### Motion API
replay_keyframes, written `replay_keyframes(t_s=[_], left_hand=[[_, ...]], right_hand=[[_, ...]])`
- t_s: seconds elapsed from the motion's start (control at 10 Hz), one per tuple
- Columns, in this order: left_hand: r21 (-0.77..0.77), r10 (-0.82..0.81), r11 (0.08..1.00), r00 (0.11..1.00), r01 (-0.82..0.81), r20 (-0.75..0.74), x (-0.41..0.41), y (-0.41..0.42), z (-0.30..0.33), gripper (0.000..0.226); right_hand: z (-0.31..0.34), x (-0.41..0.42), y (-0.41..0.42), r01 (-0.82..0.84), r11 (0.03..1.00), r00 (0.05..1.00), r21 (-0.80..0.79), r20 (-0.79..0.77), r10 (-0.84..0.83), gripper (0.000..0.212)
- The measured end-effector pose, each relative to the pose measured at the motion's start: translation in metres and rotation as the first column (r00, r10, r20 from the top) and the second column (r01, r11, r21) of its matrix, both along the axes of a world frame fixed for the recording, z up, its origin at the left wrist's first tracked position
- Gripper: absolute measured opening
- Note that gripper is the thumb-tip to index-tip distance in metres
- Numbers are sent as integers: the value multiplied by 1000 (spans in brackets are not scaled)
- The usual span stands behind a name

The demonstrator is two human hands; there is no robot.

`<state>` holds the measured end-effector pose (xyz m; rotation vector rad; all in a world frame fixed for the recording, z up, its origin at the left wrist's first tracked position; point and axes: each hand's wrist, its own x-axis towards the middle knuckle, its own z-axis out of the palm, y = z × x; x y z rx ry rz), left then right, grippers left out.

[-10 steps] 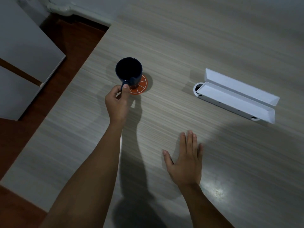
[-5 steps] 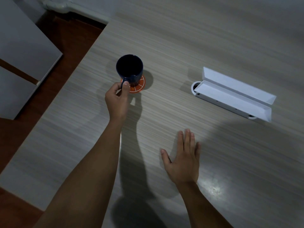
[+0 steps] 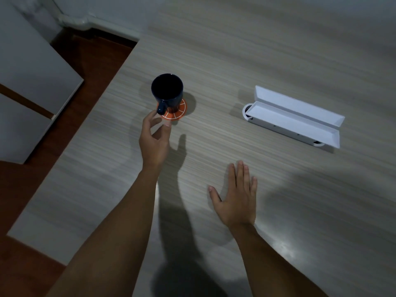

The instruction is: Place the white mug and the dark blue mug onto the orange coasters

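Note:
The dark blue mug stands upright on an orange coaster near the table's left side, its handle pointing toward me. My left hand hovers just short of the handle, fingers apart and holding nothing. My right hand lies flat on the table, palm down, fingers spread, well to the right and nearer to me. No white mug and no second coaster are in view.
A white open oblong case lies on the wooden table to the right of the mug. The table's left edge drops to a reddish floor, with grey cabinet panels beyond.
My left hand has let go of the mug's handle and drawn back a little, fingers opening. The mug stays on the coaster. The right hand has not moved.

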<state>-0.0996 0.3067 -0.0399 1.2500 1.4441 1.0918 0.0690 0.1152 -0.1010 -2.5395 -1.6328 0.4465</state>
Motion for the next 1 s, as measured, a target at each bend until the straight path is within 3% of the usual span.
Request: replay_keyframes(t_s=[0.1, 0.2, 0.3, 0.4, 0.5, 0.6, 0.8, 0.9, 1.0], left_hand=[[-95, -117, 990, 989, 108, -94, -11, -30, -2, 47], [-138, -354, 935, 843, 326, -406, -16, -63, -11, 39], [-215, -526, 839, 646, 500, -553, -6, -101, -18, 43], [-254, -592, 742, 429, 621, -682, 21, -145, -25, 57], [-284, -644, 589, 228, 756, -730, 54, -199, -30, 70], [-335, -675, 466, 85, 819, -733, 87, -258, -37, 81], [-399, -609, 394, -90, 828, -788, 125, -343, -50, 90], [-410, -582, 407, -115, 816, -805, 126, -350, -56, 86], [-412, -582, 412, -113, 812, -805, 125, -347, -55, 88]], right_hand=[[5, 3, 0, -8, 999, 999, -35, -43, 6, 93], [7, 14, -15, -24, 999, 993, -47, -115, 18, 89], [8, 28, -68, 23, 999, 992, -32, -124, -27, 83], [5, 40, -132, 87, 995, 990, -47, -108, -92, 80], [2, 50, -191, 126, 990, 987, -68, -92, -132, 80], [2, 61, -235, 171, 981, 981, -86, -78, -178, 80], [7, 85, -293, 259, 957, 960, -132, -74, -270, 85], [12, 90, -302, 203, 975, 963, -88, -163, -215, 83], [32, 106, -297, 252, 966, 880, -64, -400, -256, 75]])
